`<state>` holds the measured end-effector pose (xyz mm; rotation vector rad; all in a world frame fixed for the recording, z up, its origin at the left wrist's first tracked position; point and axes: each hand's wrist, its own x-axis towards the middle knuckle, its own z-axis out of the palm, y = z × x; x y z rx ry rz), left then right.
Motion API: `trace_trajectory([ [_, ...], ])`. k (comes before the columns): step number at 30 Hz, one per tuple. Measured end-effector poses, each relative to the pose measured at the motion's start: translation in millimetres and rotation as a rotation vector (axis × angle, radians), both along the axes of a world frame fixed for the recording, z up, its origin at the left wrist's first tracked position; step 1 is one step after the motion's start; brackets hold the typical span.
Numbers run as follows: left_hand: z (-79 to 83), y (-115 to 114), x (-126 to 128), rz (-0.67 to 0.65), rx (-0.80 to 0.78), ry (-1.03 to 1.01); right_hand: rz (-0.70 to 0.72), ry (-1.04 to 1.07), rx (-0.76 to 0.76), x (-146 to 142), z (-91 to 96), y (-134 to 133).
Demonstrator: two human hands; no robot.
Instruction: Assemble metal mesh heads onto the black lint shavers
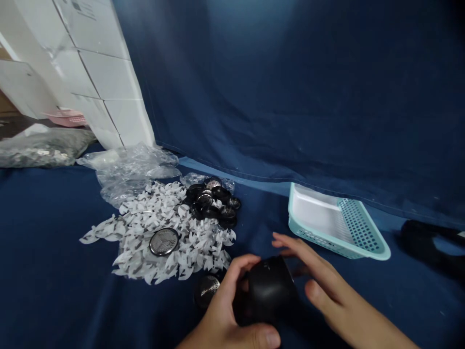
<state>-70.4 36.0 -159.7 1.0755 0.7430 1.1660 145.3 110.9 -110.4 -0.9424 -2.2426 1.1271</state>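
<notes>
My left hand [232,310] is wrapped round a smooth black rounded housing [271,286], low in the middle of the head view. My right hand [323,281] is beside its right side, fingers stretched and apart; whether a fingertip touches it I cannot tell. By my left fingers lies a black round cap with a perforated metal disc [209,288]. Left of the hands spreads a heap of small white blade-like pieces [174,257], with a black-rimmed metal mesh disc [163,241] on top. Several more black-rimmed mesh caps [210,201] are piled at the heap's far right edge.
A light-blue perforated basket [376,242] stands on the blue cloth to the right, with a black object [417,242] beyond it. Clear plastic bags [134,167] lie behind the heap. White boxes [112,77] and a blue curtain [290,97] rise at the back.
</notes>
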Motion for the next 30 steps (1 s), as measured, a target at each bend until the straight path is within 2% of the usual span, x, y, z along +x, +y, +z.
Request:
trace_trajectory([
  [4,4.1,0.1,-1.2,-0.003,0.000,-0.034,0.138,0.013,-0.017,0.2,16.1,7.1],
  [7,0.4,-0.3,-0.7,0.017,0.028,0.051,0.090,-0.013,0.024,-1.3,21.0,7.9],
  [14,-7.9,-2.6,1.2,0.089,0.041,0.180,0.072,0.117,-0.117,-6.4,12.2,6.0],
  [17,-4.0,-3.2,0.5,0.118,0.035,0.221,0.054,0.176,-0.193,-8.3,9.7,4.8],
  [22,0.3,-4.2,-0.2,0.164,0.075,0.307,0.057,0.211,-0.224,-9.7,9.4,2.1],
  [26,1.9,-4.4,2.2,0.258,0.173,0.348,0.069,0.246,-0.250,-10.4,8.7,1.4],
  [30,10.8,-7.2,1.0,0.338,0.207,0.432,0.076,0.257,-0.271,-11.3,8.7,0.0],
])
